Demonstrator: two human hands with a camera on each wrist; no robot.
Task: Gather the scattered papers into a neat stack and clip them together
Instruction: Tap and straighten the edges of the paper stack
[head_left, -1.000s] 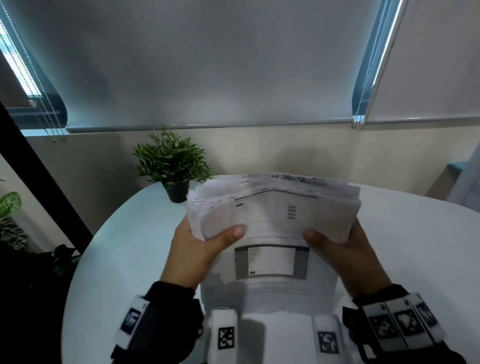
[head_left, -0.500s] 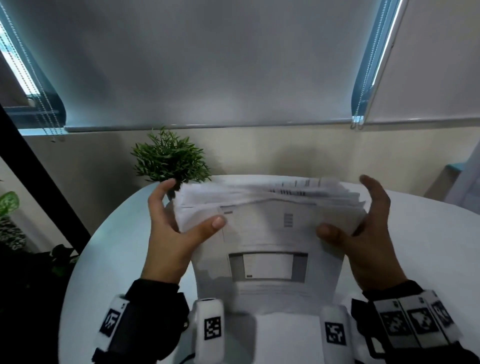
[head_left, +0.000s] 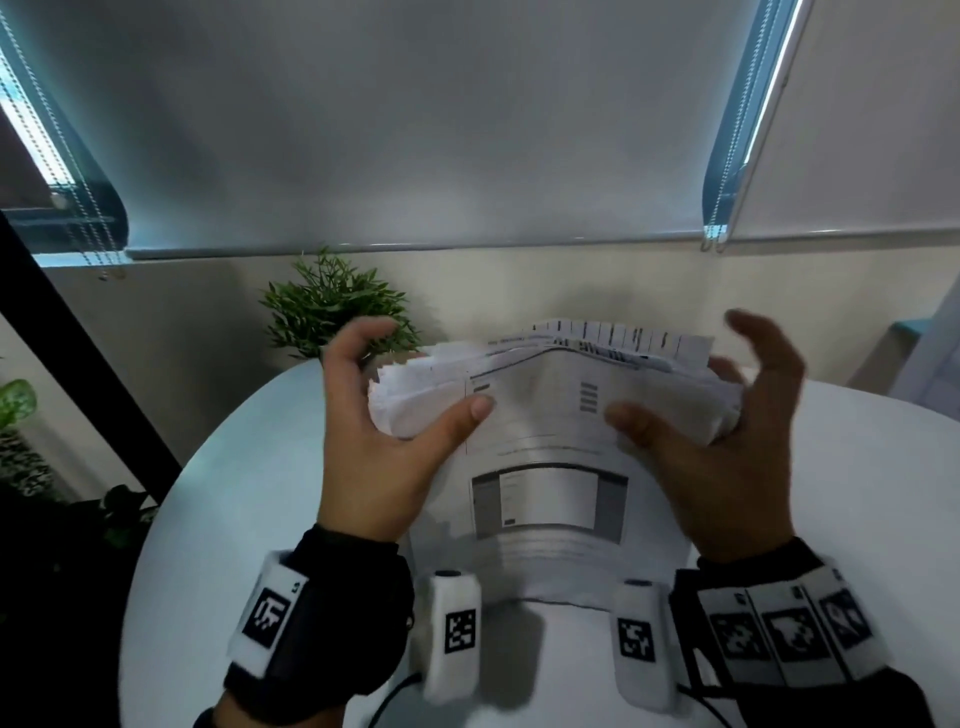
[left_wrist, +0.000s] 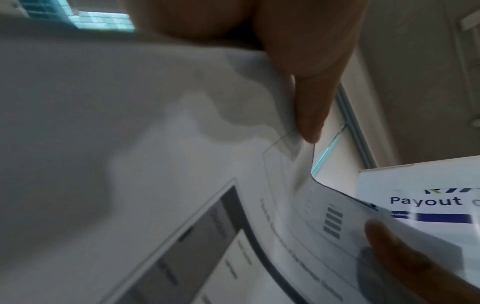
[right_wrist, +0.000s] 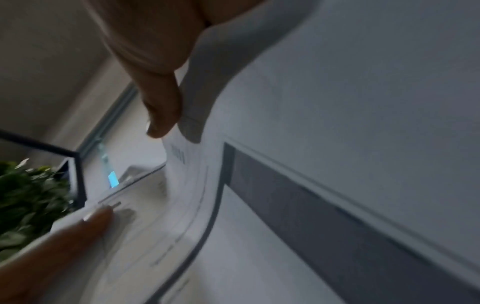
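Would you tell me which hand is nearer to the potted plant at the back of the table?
Left. The left hand holds the paper stack at its left edge, its raised fingers just before the potted plant; the right hand holds the stack's far side.

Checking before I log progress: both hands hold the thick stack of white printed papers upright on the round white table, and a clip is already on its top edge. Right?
Not quite. No clip shows on the thick stack of white printed papers; the head view shows its top edge bare and fanned. The left hand and right hand do hold it upright on the round white table.

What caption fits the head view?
Both hands, left and right, hold an uneven stack of printed white papers upright on the round white table.
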